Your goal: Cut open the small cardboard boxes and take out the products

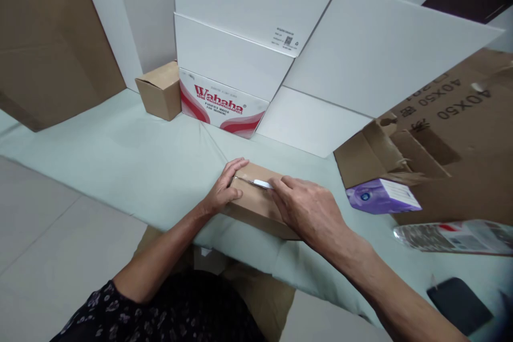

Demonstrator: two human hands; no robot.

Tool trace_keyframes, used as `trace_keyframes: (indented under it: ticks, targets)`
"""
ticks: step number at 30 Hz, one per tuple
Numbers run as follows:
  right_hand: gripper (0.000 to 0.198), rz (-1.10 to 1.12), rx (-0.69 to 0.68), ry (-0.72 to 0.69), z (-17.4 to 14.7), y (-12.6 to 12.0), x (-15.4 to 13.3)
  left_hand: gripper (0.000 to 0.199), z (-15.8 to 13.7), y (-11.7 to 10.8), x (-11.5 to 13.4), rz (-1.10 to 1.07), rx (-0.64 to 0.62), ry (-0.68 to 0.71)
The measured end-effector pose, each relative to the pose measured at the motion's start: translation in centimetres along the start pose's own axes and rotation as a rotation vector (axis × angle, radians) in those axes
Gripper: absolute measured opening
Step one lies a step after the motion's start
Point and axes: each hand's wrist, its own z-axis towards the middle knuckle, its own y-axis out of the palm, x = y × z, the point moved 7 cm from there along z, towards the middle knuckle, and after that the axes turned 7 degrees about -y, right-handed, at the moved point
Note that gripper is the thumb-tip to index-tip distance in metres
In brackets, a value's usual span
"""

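A brown cardboard box lies in front of me near the front edge of the table. My left hand grips its left end, fingers over the far side and thumb on top. My right hand is closed around a white-handled utility knife. The knife's blade points left along the seam on the box top, with its tip close to my left fingers. Whether the blade is inside the seam, I cannot tell. The box's right end is partly hidden under my right hand.
Behind stand a small brown box, a Wahaha water carton and large white boxes. To the right are an open brown carton, a purple box, a plastic bottle and a dark flat object. Pale green cloth covers the table.
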Motion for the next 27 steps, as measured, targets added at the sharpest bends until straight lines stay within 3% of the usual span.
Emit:
trace_keyframes:
  ticks: [4,8,12,15,18,27]
  targets:
    - [0.023,0.072,0.004,0.041,-0.1,-0.2,0.6,0.083,0.0,0.0,0.0,-0.006,0.003,-0.02]
    - [0.031,0.394,0.082,0.094,-1.3,-1.0,2.1,0.08,-0.7,-0.7,1.0,-0.013,0.111,-0.004]
    - [0.033,0.615,0.106,0.159,-2.4,-1.7,2.7,0.042,-2.3,-1.7,3.8,0.104,0.331,0.084]
    - [0.034,0.632,0.096,0.189,-2.9,-2.1,2.7,0.021,-3.4,-1.5,6.5,0.214,0.406,0.228]
    - [0.034,0.617,0.065,0.207,-3.2,-2.1,2.5,0.016,-4.1,-0.9,8.5,0.315,0.451,0.34]
    - [0.035,0.671,0.001,0.237,-4.1,-1.6,1.8,0.013,-4.6,0.4,10.2,0.467,0.465,0.419]
